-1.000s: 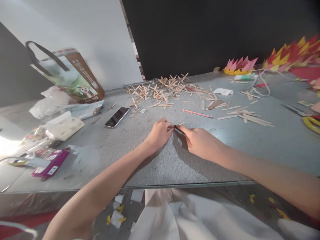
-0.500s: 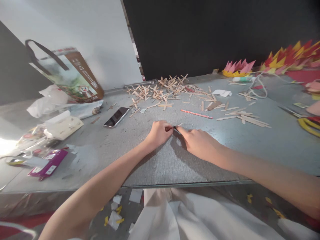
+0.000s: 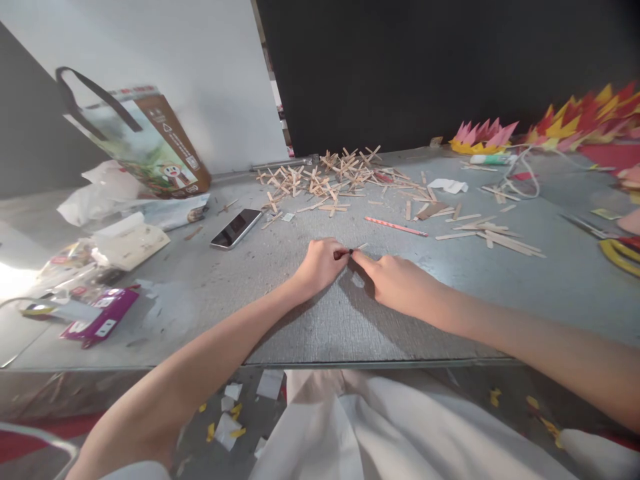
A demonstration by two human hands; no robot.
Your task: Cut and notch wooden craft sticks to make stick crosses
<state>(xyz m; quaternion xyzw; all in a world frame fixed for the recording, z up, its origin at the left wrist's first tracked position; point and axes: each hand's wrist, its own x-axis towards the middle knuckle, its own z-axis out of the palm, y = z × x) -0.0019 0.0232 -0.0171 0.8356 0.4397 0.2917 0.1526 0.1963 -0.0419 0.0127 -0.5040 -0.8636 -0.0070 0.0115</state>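
My left hand [image 3: 326,263] rests on the grey tabletop [image 3: 310,333], its fingers curled into a pinch. My right hand [image 3: 400,280] meets it from the other side, index finger stretched toward the left fingertips and the other fingers folded under. A small dark thing [image 3: 351,252] sits between the fingertips of both hands, too small to name. Just past the right index fingertip, a thin pale sliver [image 3: 363,246] shows, mostly hidden. A red patterned pencil [image 3: 396,227] lies beyond the hands, and a phone [image 3: 236,228] is to their left.
Behind the hands spreads a heap of wooden craft sticks [image 3: 320,183], with more loose sticks [image 3: 500,237] at right. Scissors [image 3: 620,253] lie at the right edge. A paper bag [image 3: 155,143] and a purple packet [image 3: 103,319] are at left. Pink-yellow paper crowns [image 3: 483,137] stand at back right.
The view has shifted slightly. Both hands stay together at nearly the same spot, and the small dark thing between the fingertips shows less of its length.
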